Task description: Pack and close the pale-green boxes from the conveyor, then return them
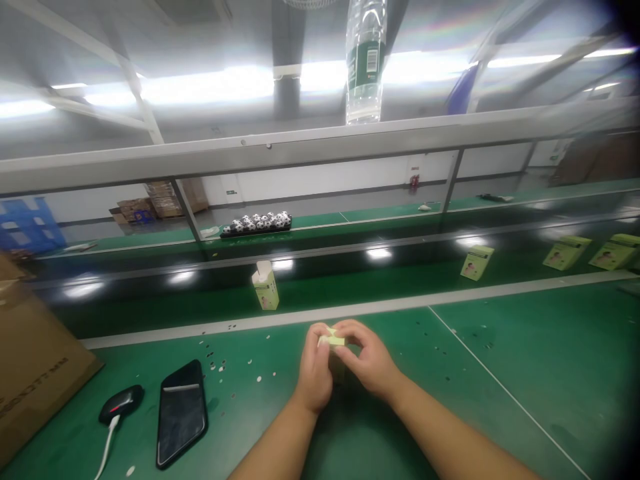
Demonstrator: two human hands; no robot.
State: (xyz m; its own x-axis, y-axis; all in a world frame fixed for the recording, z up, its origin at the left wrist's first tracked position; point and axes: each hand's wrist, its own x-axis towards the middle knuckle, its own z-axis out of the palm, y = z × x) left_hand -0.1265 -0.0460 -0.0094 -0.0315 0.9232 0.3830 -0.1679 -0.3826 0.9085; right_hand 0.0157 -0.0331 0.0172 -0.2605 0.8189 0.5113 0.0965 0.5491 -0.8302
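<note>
Close to the middle of the green table, my left hand (316, 373) and my right hand (367, 360) are together around a small yellow-green box (336, 341). Fingers of both hands pinch its top end, where pale flaps show. Most of the box's body is hidden between the palms. Beyond the hands, a similar box (267, 288) with its top flap raised stands on the conveyor belt. Further right on the belt is another box (476, 263), which looks closed.
A black phone (181, 413) and a black device (121, 403) with a white cable lie left on the table (500, 353). At far left sits a cardboard box (40, 367). More boxes (567, 253) are far right; a bottle (367, 63) stands on the overhead rail (310, 141).
</note>
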